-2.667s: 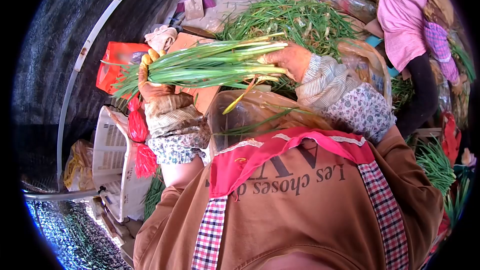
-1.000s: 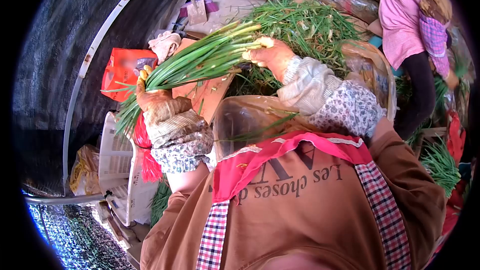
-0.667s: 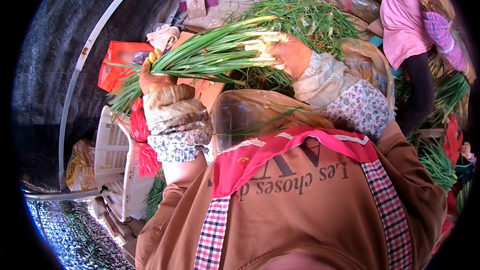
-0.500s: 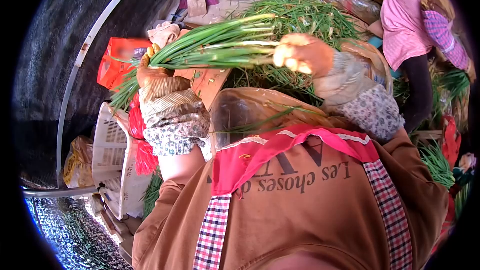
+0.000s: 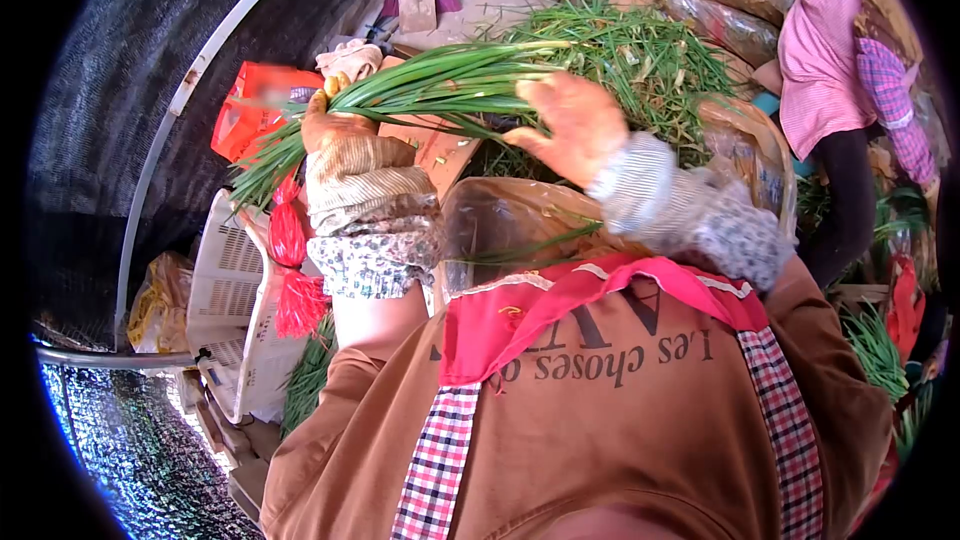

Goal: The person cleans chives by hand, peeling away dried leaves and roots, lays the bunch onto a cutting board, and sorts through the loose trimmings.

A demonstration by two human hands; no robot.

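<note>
My left hand [image 5: 338, 120] is closed around the leafy part of a bunch of chives [image 5: 440, 83], which looks like long flat green leaves. The leaf tips hang down past the hand to the left, and the paler stem ends point right. Close to those stem ends is my right hand [image 5: 575, 128], fingers and thumb apart, with nothing in it; whether its fingertips touch the stems I cannot tell. Beneath the bunch lies a brown board [image 5: 432, 152], partly hidden. Behind it rises a heap of loose chives [image 5: 640, 65].
Red plastic ties [image 5: 288, 230] hang beside a white crate [image 5: 225, 270] on the left. An orange bag [image 5: 240, 120] lies behind my left hand. A clear plastic bag [image 5: 500, 210] is before my apron. At the right is another person [image 5: 825, 70]; filled sacks [image 5: 720, 0] lie behind.
My right hand has let go of the stem ends and spread its fingers, moving slightly left and down. The view has shifted, and my left hand still grips the bunch.
</note>
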